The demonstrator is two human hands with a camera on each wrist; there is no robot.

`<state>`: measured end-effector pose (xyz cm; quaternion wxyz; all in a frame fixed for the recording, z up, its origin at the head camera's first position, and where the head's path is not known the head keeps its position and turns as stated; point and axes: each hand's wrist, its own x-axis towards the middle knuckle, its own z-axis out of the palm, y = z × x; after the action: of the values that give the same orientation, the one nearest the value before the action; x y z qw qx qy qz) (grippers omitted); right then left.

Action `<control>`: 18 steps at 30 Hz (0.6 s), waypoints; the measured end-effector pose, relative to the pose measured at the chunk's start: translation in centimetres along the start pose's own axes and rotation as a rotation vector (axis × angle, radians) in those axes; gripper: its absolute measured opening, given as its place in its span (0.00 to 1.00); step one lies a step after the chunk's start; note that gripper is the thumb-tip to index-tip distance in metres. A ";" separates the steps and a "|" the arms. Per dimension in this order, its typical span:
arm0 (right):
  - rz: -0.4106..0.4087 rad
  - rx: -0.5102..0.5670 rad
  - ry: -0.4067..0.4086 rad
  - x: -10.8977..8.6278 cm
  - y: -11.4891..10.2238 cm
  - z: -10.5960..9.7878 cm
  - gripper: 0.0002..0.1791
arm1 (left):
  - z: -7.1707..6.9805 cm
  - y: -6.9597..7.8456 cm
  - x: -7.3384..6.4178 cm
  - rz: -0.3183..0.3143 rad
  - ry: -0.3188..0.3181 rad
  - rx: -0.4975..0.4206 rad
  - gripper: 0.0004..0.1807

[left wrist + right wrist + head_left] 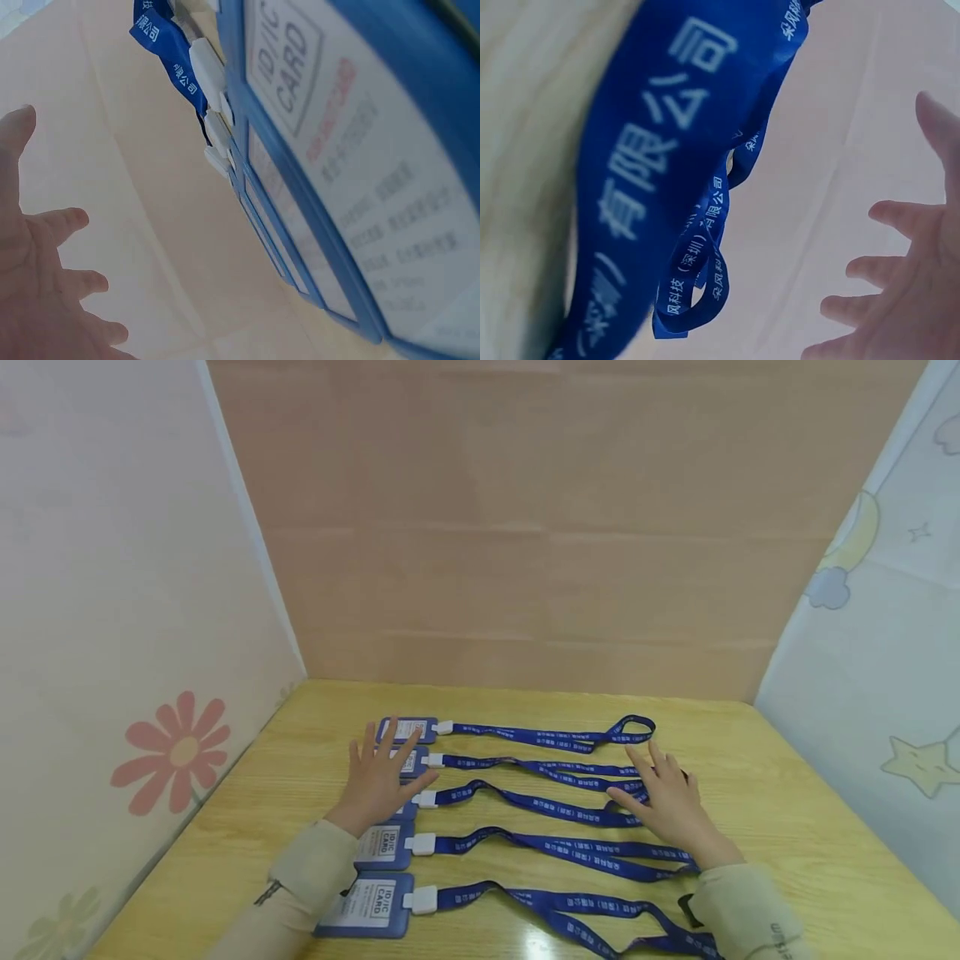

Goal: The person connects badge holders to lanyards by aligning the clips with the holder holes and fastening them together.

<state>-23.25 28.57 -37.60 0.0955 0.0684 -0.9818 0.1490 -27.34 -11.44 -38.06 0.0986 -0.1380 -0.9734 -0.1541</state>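
Note:
Several badge holders with blue frames lie in a column on the table, each joined by a white clip to a blue printed lanyard stretched out to the right. My left hand (377, 783), fingers spread, hovers over the badge side and partly hides the middle badges. The nearest badge holder (367, 906) reads "ID/IC CARD" and also fills much of the left wrist view. Above the lanyards' right ends is my right hand (667, 802), its fingers straight and apart. A looped lanyard (555, 739) lies farthest back. In the right wrist view a lanyard (652, 150) passes close to the camera. Neither hand holds anything.
The wooden table (780, 793) is bounded by a brown back panel (510, 543). A wall with a red flower print (180, 752) stands on the left, and one with a star print (926, 764) on the right.

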 end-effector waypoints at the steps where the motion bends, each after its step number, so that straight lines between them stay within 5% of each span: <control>1: 0.000 -0.001 -0.004 -0.1 0.0 0.1 0.46 | 0.0 0.0 0.0 -0.006 -0.001 -0.005 0.43; 18: -0.016 0.015 -0.014 -0.5 -0.6 0.4 0.46 | 0.6 -0.2 0.2 -0.026 -0.004 0.011 0.42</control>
<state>-22.77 27.95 -37.95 0.0890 0.0778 -0.9808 0.1552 -27.64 -11.37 -38.61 0.0954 -0.1253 -0.9761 -0.1497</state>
